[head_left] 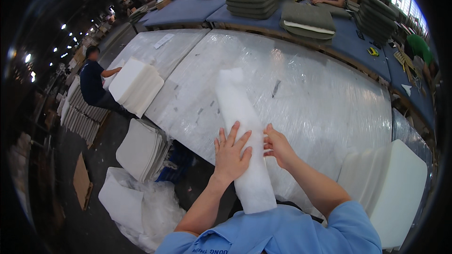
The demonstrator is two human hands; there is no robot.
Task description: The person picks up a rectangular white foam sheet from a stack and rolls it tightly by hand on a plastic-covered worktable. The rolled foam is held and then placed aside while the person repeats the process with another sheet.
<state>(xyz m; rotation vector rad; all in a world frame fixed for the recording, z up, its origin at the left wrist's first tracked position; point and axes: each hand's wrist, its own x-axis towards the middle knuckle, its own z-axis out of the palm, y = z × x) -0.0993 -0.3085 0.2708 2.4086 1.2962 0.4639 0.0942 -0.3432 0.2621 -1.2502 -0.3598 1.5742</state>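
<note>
A long strip of white fluffy padding [235, 99] lies lengthwise before me, folded or rolled narrow, its near end against my blue shirt. My left hand [231, 154] rests flat on top of it, fingers spread. At the strip's right edge is my right hand [278, 146], its fingers bent and apart, the tips touching the side of the padding. Beneath lies a wide table [320, 108] wrapped in shiny clear film.
White cushion pads are stacked to my right [395, 188] and at lower left [141, 150], near crumpled clear plastic [160, 211]. A person [94, 80] stands by another white stack [136, 84]. Grey-green cushions [252, 2] sit on blue tables beyond, where other people are.
</note>
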